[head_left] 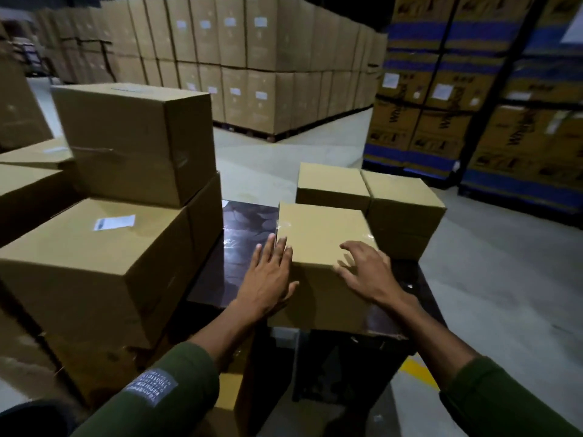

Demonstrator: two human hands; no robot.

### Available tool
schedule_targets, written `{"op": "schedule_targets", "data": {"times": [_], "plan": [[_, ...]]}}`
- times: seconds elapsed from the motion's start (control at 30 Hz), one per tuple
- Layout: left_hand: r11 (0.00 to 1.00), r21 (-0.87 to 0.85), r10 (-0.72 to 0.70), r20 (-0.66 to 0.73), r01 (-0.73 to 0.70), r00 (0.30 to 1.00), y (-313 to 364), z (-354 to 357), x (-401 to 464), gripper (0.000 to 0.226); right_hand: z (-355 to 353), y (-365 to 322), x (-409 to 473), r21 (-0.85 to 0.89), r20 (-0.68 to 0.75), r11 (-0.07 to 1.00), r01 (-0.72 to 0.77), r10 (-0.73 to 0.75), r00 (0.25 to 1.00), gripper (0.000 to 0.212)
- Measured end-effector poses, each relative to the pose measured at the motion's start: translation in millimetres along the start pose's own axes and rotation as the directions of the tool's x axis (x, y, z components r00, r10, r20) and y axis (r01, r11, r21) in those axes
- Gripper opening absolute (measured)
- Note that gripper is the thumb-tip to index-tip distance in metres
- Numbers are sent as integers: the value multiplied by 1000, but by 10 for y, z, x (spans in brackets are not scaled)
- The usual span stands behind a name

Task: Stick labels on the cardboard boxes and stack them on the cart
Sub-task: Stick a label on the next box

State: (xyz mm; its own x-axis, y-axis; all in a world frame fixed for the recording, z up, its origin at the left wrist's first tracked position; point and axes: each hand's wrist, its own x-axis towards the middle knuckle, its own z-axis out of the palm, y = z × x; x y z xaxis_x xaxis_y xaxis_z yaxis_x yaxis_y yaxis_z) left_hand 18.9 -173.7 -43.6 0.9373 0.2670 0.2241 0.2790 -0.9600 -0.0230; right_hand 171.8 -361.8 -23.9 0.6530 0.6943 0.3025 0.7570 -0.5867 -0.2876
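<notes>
A plain cardboard box (318, 234) sits at the near edge of the dark cart deck (246, 228). My left hand (268, 275) lies flat with straight fingers against the box's left side. My right hand (362, 272) rests on the box's top near corner with fingers spread and slightly bent. Two more plain boxes (331, 181) (400, 197) stand behind it on the cart. To the left, a big box (94, 260) carries a white label (114, 222) on top, and another box (135, 137) is stacked on it.
Walls of palletised cartons (252, 58) fill the back of the warehouse. Blue-banded cartons on racking (473, 89) stand at right. Grey concrete floor (504, 279) runs to the right of the cart, with a yellow line (419, 370) near my right arm.
</notes>
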Motion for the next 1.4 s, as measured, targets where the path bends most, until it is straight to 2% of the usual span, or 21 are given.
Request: {"op": "schedule_targets", "data": {"times": [0.1, 0.17, 0.33, 0.47, 0.7, 1.13, 1.4], "plan": [[999, -35, 12, 59, -10, 998, -157, 187, 269, 89, 119, 138, 214, -132, 205, 990, -39, 66, 977, 78], [997, -76, 26, 73, -21, 997, -223, 331, 393, 91, 249, 208, 290, -201, 266, 979, -41, 94, 959, 88], [992, -93, 88, -23, -89, 996, -238, 449, 678, 90, 342, 380, 388, -265, 184, 963, -41, 92, 979, 93], [981, -96, 166, -18, -167, 986, -104, 551, 978, 88, 299, 668, 409, -271, 189, 957, -103, 158, 969, 97], [954, -132, 270, -18, -270, 963, 515, 663, 1408, 85, 63, 1287, 260, -315, 189, 927, -206, 274, 943, 97], [952, -130, 278, -11, -277, 960, 1639, 772, 1809, 85, -283, 2423, 14, -364, 174, 896, -256, 335, 926, 98], [959, -119, 256, -28, -257, 966, 1991, 797, 1931, 83, -385, 2824, 34, -336, 157, 915, -224, 288, 944, 99]]}}
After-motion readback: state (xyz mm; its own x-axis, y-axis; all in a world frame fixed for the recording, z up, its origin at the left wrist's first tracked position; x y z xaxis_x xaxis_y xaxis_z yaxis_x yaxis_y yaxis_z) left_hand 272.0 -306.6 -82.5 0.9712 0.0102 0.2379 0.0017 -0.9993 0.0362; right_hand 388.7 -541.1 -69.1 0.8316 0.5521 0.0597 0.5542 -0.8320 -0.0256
